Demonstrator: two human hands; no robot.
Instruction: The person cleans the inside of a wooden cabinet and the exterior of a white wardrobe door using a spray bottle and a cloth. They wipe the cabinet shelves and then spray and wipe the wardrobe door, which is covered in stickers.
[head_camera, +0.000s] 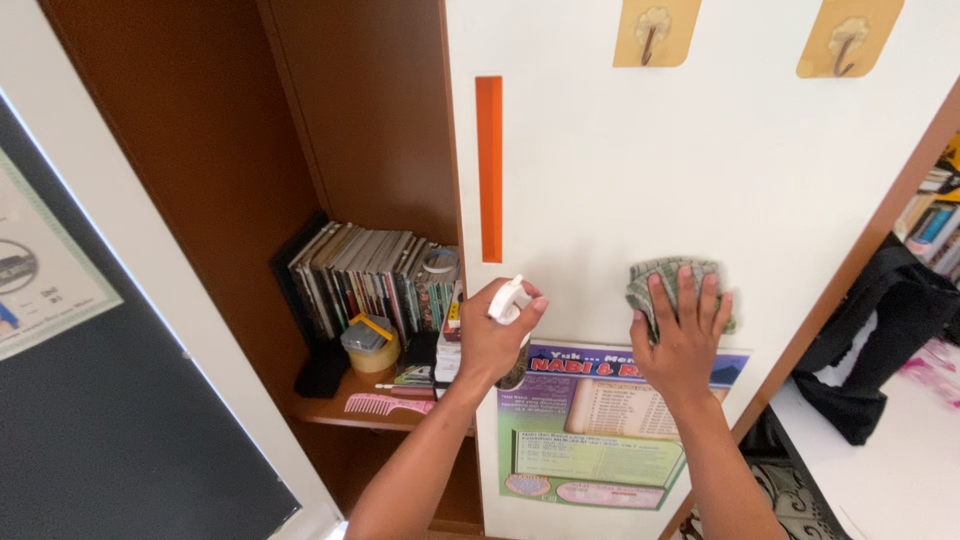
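L hand (492, 340) clenched on spray bottle (508, 301) (body hidden), R hand (683, 335) flat on cloth (668, 285), prob. grey.

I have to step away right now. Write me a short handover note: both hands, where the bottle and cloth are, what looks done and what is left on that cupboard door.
Left hand: gripped around a spray bottle with a white trigger head, held up close to the white cupboard door.
Right hand: flat, fingers spread, pressing a greenish cloth against the door, just above the colourful poster.
Done: cloth is on the door; how much has been wiped cannot be told.
Left: probably the upper door around the orange strip and the two hooks. The open shelf of books beside it looks untouched.
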